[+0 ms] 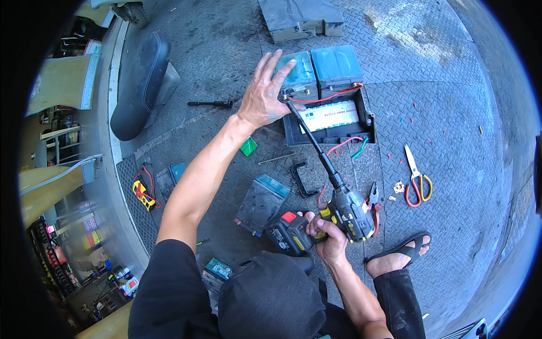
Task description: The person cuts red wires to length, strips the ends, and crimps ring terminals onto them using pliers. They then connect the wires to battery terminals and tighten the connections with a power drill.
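Note:
In my right hand (332, 240) is a black and yellow cordless impact driver (351, 213), gripped by its handle. A long dark extension runs from it up and left to a terminal at the near left corner of a teal-topped battery (296, 70). My left hand (264, 93) is beside that corner, fingers spread and stretched over the battery's left side, thumb close to the extension's tip. Whether the thumb touches the tip cannot be made out. A second battery (337, 62) stands alongside in a black battery box (329, 137), and a red wire (324, 99) runs across their terminals.
Scissors (415, 175) and pliers (374, 198) lie to the right. Loose batteries (262, 203), a black handle-shaped bracket (302, 179) and a long socket piece (210, 104) lie on the tread-plate floor. A scooter seat (141, 87) is at left, a dark cover (302, 20) at the back.

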`<state>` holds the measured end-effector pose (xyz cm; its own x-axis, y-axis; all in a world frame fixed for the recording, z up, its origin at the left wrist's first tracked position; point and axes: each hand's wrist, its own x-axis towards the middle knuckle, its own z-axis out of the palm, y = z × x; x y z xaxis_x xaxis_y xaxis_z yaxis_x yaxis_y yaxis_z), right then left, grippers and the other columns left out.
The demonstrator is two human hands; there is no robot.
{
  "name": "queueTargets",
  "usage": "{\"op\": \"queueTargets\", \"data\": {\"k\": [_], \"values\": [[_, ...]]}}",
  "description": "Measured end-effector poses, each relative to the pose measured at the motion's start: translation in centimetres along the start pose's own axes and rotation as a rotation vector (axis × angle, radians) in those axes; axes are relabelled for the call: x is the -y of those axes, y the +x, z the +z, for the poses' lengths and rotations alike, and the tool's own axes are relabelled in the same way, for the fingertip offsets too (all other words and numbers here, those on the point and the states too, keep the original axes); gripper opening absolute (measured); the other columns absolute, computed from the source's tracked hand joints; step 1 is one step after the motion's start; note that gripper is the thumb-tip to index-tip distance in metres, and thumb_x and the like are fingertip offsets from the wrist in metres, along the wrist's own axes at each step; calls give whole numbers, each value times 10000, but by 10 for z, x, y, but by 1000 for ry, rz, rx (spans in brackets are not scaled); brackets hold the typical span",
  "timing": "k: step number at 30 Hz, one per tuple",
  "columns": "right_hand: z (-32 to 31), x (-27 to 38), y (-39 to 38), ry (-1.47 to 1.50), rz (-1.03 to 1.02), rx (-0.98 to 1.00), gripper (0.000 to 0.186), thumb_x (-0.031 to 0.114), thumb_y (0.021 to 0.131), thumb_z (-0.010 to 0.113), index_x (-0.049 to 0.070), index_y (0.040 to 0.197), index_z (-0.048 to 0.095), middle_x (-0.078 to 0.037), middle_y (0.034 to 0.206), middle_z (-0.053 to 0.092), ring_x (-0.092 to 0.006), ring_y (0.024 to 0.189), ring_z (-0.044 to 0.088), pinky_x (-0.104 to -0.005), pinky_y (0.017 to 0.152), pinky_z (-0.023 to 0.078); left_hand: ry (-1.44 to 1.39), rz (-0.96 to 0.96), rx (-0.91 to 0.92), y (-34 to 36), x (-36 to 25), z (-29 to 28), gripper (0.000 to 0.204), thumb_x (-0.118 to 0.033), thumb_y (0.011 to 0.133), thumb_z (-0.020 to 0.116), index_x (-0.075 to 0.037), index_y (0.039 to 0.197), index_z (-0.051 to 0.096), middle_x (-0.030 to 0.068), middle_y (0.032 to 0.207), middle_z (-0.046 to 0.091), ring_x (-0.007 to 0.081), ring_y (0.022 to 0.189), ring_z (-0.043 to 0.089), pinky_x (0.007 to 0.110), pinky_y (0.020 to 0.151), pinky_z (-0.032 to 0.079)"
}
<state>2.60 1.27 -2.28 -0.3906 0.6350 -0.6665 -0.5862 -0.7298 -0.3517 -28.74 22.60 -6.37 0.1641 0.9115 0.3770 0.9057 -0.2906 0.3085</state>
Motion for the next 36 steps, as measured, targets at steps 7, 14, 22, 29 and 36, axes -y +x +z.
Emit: {"op": "queueTargets", "data": {"k": [7,14,22,29,36], "values": [[-4,0,4,4,-15,-1,474,39,905,703,-41,1350,562,-88,890,657,-180,714,612,-408,891,558,-138,-79,28,-8,6,0,1040,-219,712,1011,-178,1623,511,260,1720,345,490,1517,462,530,1215,489],[-10,-3,10,1,-40,-46,468,8,895,719,-46,1346,606,-110,914,688,-177,727,634,-339,719,542,-101,-1,36,-9,10,1,1028,-241,755,950,-269,1663,469,260,1739,289,496,1535,419,551,1256,443],[-13,-2,13,-42,-32,-40,446,7,902,708,-39,1336,612,-90,874,672,-175,723,635,-330,717,534,-115,61,140,-6,27,-13,1072,-230,713,973,-299,1664,483,275,1733,323,490,1533,443,525,1252,469],[-9,-2,15,-41,-51,-21,426,1,911,698,-41,1327,615,-73,837,635,-179,709,608,-342,705,510,-98,74,139,-6,30,-13,1100,-231,687,989,-364,1657,487,247,1720,353,478,1501,483,521,1234,497],[-7,-2,11,-64,-45,-34,426,-10,933,686,-42,1351,609,-68,861,636,-156,732,610,-315,714,511,-101,63,110,-3,30,-13,1092,-193,637,1009,-319,1614,538,232,1659,420,471,1452,531,530,1198,530]]}}
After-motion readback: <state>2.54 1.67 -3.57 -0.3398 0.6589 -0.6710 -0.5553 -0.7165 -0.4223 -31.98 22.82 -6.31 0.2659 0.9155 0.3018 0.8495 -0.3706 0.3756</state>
